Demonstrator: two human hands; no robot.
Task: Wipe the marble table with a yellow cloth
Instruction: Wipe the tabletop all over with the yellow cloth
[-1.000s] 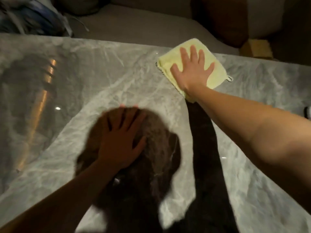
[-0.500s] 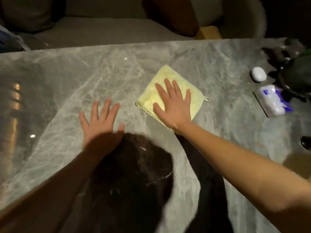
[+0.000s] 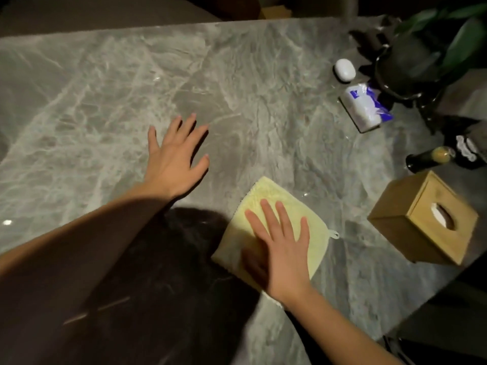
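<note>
- My right hand lay flat on the square yellow cloth, palm down. Its fingers were straight and spread apart, pressing the fabric against the grey, white-veined marble bench.
- The cloth sat in the near half of the bench, closer to the right edge than the left. It lay flat with one corner pointing toward the far edge, and its small white hanging loop stuck out on the side facing the right edge.
- My left hand rested on the bare marble near the middle of the bench, left of the cloth and apart from it. Its fingers were straight and fanned out, holding nothing.
- A light wooden cube-shaped tissue box stood near the right edge, right of the cloth and not touching it, with a white tissue showing in its oval slot.
- Farther along the right edge a dark glass bottle appeared to lie on its side.
- Toward the far right corner a white-and-blue plastic tissue packet lay flat, with a small white oval case just beyond it.
- A dark round pot with broad green leaves stood at the far right corner, beside the packet and the case.
- The dark shadow of my head fell across the near part of the bench, between my two forearms.
</note>
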